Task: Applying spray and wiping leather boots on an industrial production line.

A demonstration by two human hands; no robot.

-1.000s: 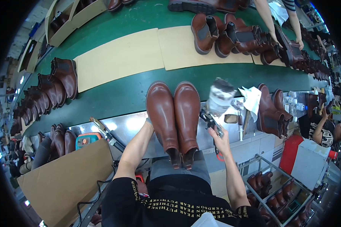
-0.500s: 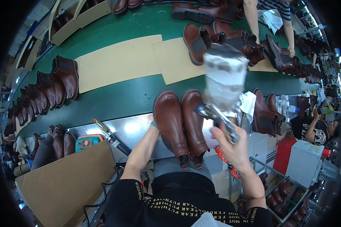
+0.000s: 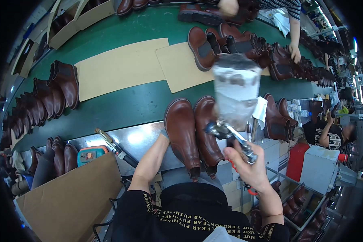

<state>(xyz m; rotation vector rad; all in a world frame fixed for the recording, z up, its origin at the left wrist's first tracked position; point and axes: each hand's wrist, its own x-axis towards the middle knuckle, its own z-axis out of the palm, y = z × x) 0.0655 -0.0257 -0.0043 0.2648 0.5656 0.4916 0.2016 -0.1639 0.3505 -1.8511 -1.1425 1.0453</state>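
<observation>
Two brown ankle boots (image 3: 181,129) lie side by side on the metal bench, toes toward the green belt. My left hand (image 3: 163,137) rests against the left boot's side, its fingers mostly hidden behind it. My right hand (image 3: 250,169) grips a metal spray gun (image 3: 229,134) raised over the right boot (image 3: 207,135). The gun's stained grey-white cup (image 3: 236,90) stands upright above it and blocks part of the belt behind.
A green conveyor belt (image 3: 129,105) carries cardboard sheets (image 3: 121,68) and more brown boots (image 3: 230,40). Several boots (image 3: 48,97) line the left side. Another person's hand (image 3: 296,52) reaches across the belt. Nearby are a black-handled tool (image 3: 115,147), a cardboard panel (image 3: 68,197) and a wire rack (image 3: 294,201).
My right hand has lifted the spray gun from the bench's right side up and leftward, closer to the camera, over the right boot. My left hand stays at the boots.
</observation>
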